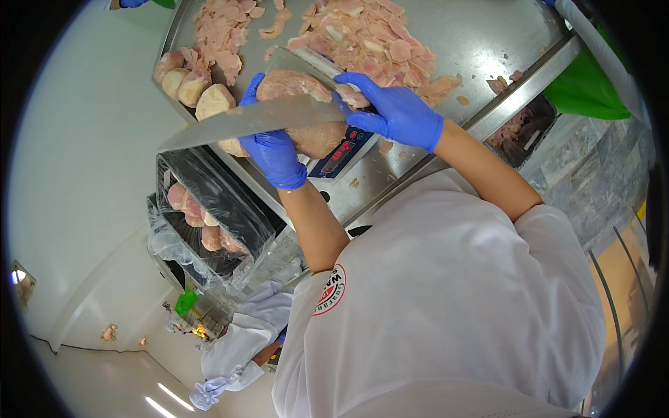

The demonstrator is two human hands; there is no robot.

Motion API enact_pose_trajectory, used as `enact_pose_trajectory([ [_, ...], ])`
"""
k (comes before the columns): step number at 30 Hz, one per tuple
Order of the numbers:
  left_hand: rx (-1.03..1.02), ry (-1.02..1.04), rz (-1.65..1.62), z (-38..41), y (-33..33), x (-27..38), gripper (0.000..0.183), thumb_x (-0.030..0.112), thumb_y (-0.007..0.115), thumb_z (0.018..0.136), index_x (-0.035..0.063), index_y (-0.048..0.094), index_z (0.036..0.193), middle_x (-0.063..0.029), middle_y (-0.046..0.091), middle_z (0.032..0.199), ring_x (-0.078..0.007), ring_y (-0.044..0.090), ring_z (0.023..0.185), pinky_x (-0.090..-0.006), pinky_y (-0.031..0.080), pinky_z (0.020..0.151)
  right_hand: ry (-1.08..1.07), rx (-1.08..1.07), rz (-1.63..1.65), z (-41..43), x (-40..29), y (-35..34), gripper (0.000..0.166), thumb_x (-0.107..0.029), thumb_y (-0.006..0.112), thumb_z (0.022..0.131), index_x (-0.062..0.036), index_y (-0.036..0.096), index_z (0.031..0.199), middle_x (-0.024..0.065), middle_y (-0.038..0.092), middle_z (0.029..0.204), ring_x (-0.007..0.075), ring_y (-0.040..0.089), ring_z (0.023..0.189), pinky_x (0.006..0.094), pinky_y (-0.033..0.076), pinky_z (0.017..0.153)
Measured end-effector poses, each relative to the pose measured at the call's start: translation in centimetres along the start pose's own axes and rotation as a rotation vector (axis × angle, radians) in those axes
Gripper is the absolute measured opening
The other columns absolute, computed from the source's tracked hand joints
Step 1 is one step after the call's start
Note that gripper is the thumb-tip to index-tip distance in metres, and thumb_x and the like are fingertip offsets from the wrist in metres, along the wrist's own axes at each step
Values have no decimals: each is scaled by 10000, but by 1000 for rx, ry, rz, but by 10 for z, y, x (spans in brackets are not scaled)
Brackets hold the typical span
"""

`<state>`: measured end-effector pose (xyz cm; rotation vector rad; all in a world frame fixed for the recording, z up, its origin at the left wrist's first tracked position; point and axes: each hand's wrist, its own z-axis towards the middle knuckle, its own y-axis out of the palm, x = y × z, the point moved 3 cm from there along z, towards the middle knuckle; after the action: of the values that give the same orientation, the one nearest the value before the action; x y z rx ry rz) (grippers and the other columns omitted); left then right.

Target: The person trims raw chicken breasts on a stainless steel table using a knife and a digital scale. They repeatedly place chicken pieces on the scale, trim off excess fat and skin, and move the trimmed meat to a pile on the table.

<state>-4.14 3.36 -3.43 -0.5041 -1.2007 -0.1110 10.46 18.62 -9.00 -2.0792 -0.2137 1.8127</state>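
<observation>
My blue-gloved left hand (274, 157) holds a large piece of pale pink meat (316, 140) by its left side. My right hand (400, 112), also gloved in blue, grips a long, wide-bladed knife (251, 119) at its handle end, most of the handle being hidden. The blade points left, crossing in front of the meat and my left hand. Beneath the meat is a digital scale (339, 157) with a lit red display. Beyond my hands a heap of thin meat slices (366, 42) lies on the steel table (460, 31).
More slices (225, 42) and several meat chunks (188, 83) lie along the table's left edge. A plastic-lined black crate (209, 157) with meat stands lower left. Another black crate (543, 117) holds scraps at right. A co-worker in white (240, 345) is behind.
</observation>
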Motion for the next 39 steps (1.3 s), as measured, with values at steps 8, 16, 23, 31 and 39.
enact_pose_trajectory([
  [8, -44, -59, -17, 7, -1, -2, 378, 213, 433, 1060, -64, 651, 1197, -144, 679, 1143, -187, 607, 1022, -329, 470, 952, -76, 99, 107, 75, -3, -1, 628, -549, 532, 979, -132, 435, 1439, 251, 672, 1112, 379, 658, 1065, 435, 489, 904],
  [16, 221, -9, -107, -16, -13, 33, 475, 219, 610, 967, -12, 536, 1375, -164, 592, 1310, -228, 566, 1180, -363, 427, 1056, 107, 181, 96, 69, 10, -14, 680, -490, 537, 1004, -42, 380, 1490, 202, 650, 1254, 303, 621, 1184, 359, 454, 1009],
  [23, -211, -2, 33, -24, -19, 20, 1044, 244, 887, 676, 0, 313, 1514, -174, 371, 1522, -305, 403, 1378, -413, 314, 1165, -128, 322, -90, 51, 34, -37, 749, -528, 549, 972, -91, 318, 1535, 190, 614, 1324, 364, 643, 1121, 415, 501, 950],
  [31, -80, -98, -42, -49, -40, -3, 931, 227, 927, 645, 57, 461, 1433, -152, 492, 1381, -286, 512, 1286, -397, 416, 1099, -291, 125, -241, 6, 19, -57, 713, -431, 688, 899, -92, 414, 1463, 100, 504, 1485, 331, 703, 820, 398, 563, 736],
  [39, -181, -8, -54, -37, -46, -23, 837, 236, 893, 711, 70, 481, 1421, -120, 505, 1413, -258, 500, 1313, -381, 391, 1128, -611, 181, -459, 20, 41, -46, 847, -498, 781, 778, -124, 456, 1466, 107, 674, 735, 312, 652, 655, 402, 527, 624],
])
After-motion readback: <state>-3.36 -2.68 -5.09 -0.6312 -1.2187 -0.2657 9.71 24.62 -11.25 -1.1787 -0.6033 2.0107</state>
